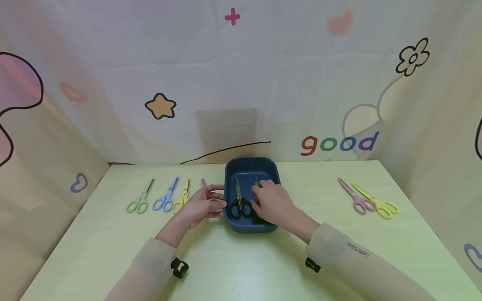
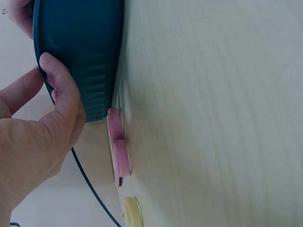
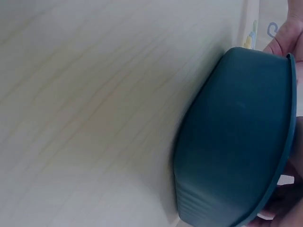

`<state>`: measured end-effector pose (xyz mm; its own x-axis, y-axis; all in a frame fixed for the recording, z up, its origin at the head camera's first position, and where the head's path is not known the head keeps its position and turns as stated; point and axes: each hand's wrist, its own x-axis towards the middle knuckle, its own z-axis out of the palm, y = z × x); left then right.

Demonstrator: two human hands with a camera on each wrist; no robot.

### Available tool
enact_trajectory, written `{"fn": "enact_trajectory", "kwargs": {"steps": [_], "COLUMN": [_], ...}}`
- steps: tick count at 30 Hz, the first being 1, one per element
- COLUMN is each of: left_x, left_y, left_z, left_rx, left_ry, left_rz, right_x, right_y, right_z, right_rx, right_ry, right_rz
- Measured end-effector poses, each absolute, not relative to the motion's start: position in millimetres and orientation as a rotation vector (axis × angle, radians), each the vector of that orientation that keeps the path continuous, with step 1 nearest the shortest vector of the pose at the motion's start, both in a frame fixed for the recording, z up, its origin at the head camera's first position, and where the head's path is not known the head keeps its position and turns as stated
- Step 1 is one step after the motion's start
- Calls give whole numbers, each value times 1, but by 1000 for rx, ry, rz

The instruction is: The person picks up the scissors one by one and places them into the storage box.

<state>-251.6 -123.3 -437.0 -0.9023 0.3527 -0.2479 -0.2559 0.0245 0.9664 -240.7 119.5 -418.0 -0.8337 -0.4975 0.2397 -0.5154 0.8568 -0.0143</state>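
A dark blue bin [image 1: 251,228] stands at the back middle of the table. Inside it, on the left, lies a pair of black-handled scissors [image 1: 241,207], blades pointing away. My right hand [image 1: 274,202] reaches into the bin's right half and holds a second pair of scissors; its blade tip [image 1: 257,181] shows past the knuckles, while most of its dark handles are hidden under the fingers. My left hand [image 1: 203,205] rests against the bin's left side from outside, with fingertips [image 2: 51,62] right at the rim.
Left of the bin lie green scissors [image 1: 140,200], blue scissors [image 1: 166,198], yellow scissors [image 1: 186,194] and pink scissors [image 2: 118,142], partly behind the left hand. Pink scissors [image 1: 359,201] and yellow scissors [image 1: 380,205] lie together at the right. A printed curtain [image 1: 241,83] hangs behind.
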Motion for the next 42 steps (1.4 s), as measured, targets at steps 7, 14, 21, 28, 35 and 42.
{"fn": "enact_trajectory", "kwargs": {"steps": [7, 14, 21, 28, 35, 42], "left_x": [-252, -252, -252, -251, -251, -251], "left_y": [-123, -124, -124, -124, -125, -123], "left_z": [-438, -436, -435, -436, -438, -437], "left_rx": [99, 81, 74, 72, 82, 95], "left_ry": [1883, 1880, 1890, 1880, 1871, 1868], "left_rz": [1931, 1933, 1933, 1938, 1949, 1951], "right_x": [-239, -238, -237, -240, -241, -237], "right_y": [133, 151, 177, 213, 246, 277], "right_z": [-415, -416, -418, -421, -423, -429], "right_rx": [771, 707, 618, 506, 419, 323], "right_ry": [-2728, -2665, -2596, -2614, -2736, -2866], "right_rz": [258, 442, 601, 587, 581, 533]}}
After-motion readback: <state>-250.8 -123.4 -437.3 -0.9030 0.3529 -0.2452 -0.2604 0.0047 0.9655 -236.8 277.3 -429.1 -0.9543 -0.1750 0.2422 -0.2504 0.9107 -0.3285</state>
